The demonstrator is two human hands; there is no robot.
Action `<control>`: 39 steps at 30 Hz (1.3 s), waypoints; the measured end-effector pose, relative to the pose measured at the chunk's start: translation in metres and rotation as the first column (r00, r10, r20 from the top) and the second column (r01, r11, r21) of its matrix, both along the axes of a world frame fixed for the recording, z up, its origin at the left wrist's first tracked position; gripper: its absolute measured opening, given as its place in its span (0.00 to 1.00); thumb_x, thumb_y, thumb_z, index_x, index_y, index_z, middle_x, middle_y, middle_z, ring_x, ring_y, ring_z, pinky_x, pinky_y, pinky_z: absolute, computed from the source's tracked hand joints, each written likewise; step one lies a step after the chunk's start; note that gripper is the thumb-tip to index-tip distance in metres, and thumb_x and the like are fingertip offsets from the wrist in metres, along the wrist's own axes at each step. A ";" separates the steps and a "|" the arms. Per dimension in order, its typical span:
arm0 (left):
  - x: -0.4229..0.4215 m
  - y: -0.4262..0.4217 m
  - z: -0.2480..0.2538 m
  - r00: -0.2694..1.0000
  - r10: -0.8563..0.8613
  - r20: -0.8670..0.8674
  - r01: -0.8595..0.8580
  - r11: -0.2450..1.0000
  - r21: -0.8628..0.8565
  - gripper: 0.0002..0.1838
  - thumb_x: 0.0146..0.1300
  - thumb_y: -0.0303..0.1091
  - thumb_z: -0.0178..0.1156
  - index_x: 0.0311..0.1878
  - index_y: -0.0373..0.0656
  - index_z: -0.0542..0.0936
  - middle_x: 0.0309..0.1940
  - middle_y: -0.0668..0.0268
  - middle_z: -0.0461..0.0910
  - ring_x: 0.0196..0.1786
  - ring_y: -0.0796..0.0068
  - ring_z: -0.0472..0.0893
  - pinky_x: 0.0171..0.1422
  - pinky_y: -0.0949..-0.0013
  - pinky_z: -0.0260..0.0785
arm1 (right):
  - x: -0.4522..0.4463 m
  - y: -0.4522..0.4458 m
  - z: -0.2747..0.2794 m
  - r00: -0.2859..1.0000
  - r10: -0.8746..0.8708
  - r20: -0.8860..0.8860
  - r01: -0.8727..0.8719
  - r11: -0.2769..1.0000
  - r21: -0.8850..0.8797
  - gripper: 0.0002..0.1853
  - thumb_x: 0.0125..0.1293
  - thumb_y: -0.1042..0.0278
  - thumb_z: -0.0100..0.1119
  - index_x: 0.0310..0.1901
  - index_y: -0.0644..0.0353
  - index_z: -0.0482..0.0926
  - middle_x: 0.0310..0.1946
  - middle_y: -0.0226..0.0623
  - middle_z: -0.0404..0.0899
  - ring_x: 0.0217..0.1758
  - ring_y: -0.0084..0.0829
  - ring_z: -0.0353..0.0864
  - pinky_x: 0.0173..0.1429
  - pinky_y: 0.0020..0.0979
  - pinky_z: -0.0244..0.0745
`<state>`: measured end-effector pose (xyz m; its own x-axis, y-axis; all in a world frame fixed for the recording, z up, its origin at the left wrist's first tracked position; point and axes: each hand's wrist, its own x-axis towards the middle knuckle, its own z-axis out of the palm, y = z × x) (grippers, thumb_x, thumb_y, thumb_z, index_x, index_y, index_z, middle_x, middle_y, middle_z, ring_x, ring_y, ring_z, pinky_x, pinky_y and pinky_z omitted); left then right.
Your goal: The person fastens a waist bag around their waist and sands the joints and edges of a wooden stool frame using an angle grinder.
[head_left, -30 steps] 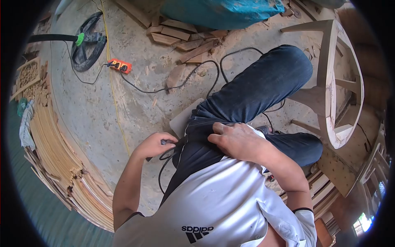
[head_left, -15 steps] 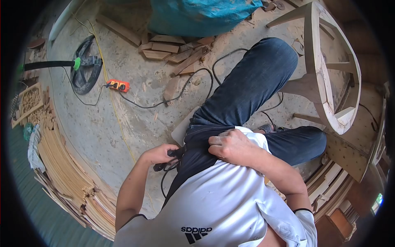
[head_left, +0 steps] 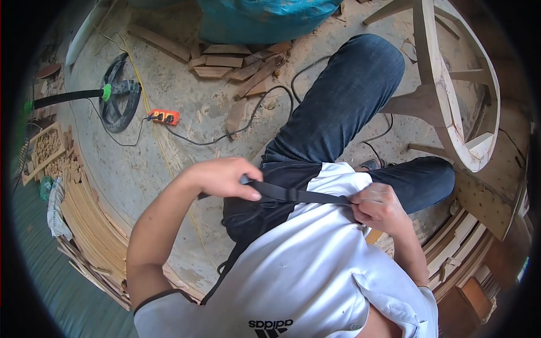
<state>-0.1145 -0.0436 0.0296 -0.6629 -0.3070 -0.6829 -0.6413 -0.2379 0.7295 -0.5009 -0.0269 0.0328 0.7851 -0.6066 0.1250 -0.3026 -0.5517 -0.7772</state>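
A black webbing strap (head_left: 315, 197) with a slider runs across my lap in front of my white shirt. My left hand (head_left: 225, 177) is closed around its left end, thumb and fingers pinching a dark piece that is partly hidden. At the other end, my right hand (head_left: 378, 208) has its fingers curled tightly on the strap. Below the strap, a black bag (head_left: 242, 217) lies against my left hip and thigh, with a thin strap running up toward my left shoulder.
A curved wooden chair frame (head_left: 442, 90) stands at the right. Wood offcuts (head_left: 225, 61) lie beside a blue sack (head_left: 270, 19). An orange power strip (head_left: 164, 117), cables and a black round stand base (head_left: 119, 93) are on the floor. Long wooden strips (head_left: 93, 219) are stacked at left.
My left hand has risen from beside my hip to the front of my lap. My right hand has moved right and slightly down, and the strap now stretches between both hands.
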 end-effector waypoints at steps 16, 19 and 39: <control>-0.016 0.062 0.099 0.995 0.035 0.092 -0.011 0.968 -0.249 0.20 0.57 0.29 0.74 0.53 0.41 0.84 0.45 0.61 0.84 0.44 0.60 0.84 0.51 0.61 0.76 | 0.002 0.006 -0.023 0.930 -0.304 -0.205 0.362 0.846 0.391 0.04 0.54 0.79 0.66 0.30 0.68 0.80 0.26 0.44 0.82 0.27 0.40 0.84 0.35 0.35 0.78; -0.010 0.083 0.077 0.978 0.207 0.031 -0.194 0.952 -0.238 0.16 0.59 0.28 0.73 0.50 0.39 0.84 0.40 0.63 0.84 0.41 0.66 0.83 0.48 0.65 0.76 | 0.002 0.005 -0.025 0.947 -0.281 -0.153 0.319 0.863 0.392 0.04 0.54 0.79 0.66 0.31 0.67 0.80 0.24 0.42 0.81 0.27 0.39 0.85 0.36 0.34 0.79; 0.039 0.096 0.051 0.527 0.845 -0.088 -0.711 0.495 0.500 0.13 0.67 0.33 0.67 0.49 0.34 0.83 0.39 0.53 0.87 0.44 0.58 0.89 0.50 0.62 0.82 | -0.005 0.013 -0.028 0.955 -0.286 -0.071 0.283 0.818 0.500 0.04 0.55 0.80 0.66 0.32 0.69 0.81 0.27 0.37 0.82 0.28 0.27 0.85 0.37 0.26 0.79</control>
